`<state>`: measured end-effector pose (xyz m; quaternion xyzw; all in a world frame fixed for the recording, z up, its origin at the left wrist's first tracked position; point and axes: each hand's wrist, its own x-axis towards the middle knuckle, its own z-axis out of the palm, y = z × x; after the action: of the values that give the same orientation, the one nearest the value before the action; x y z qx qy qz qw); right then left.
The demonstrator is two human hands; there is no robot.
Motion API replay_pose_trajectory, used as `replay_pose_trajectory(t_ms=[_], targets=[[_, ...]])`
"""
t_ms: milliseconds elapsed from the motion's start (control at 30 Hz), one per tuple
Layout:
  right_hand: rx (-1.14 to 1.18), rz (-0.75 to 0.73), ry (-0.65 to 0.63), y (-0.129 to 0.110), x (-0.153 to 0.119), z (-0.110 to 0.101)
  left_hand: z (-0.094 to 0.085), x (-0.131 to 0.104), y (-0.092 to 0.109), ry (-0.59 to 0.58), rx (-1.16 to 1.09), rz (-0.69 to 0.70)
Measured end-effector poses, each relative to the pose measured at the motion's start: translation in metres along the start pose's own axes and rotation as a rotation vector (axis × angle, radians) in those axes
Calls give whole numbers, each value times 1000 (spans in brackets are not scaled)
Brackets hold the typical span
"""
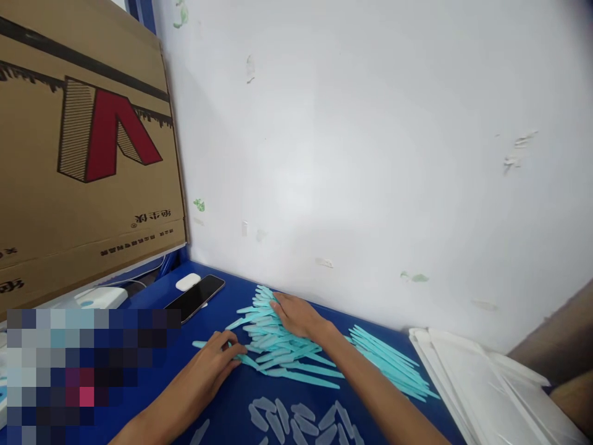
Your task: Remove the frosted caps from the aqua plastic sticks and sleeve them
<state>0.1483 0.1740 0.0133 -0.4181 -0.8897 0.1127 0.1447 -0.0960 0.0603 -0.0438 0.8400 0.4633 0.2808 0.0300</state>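
A loose heap of slim turquoise eyebrow razors (273,339), many with pale translucent caps, lies on the blue tabletop. At its left edge is my left hand (218,358), its fingers bent and thumb and fingertips closed on a turquoise razor (251,362). Another razor (199,343) pokes out beyond that hand's knuckles. Across the top of the heap rests my right hand (296,314), fingers stretched forward over the razors and touching them; the palm side is hidden. Several loose translucent caps (303,423) are scattered on the table between my forearms.
Right of my right forearm lies a neater row of turquoise razors (386,361). White flat bags (467,377) are stacked at the right. A phone (197,298) and a white earbud case (188,282) sit at the back left. A cardboard box (88,204) and white wall border the table.
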Motion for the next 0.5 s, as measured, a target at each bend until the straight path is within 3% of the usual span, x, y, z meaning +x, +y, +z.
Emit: replay_pose_trajectory(t_ms=[267, 367, 500], targets=[[37, -59, 29, -2, -5, -2, -24, 7, 31, -58, 26, -34], [39, -62, 56, -1, -8, -13, -42, -6, 39, -24, 55, -102], [26, -50, 104, 0, -27, -44, -58, -35, 28, 48, 54, -238]])
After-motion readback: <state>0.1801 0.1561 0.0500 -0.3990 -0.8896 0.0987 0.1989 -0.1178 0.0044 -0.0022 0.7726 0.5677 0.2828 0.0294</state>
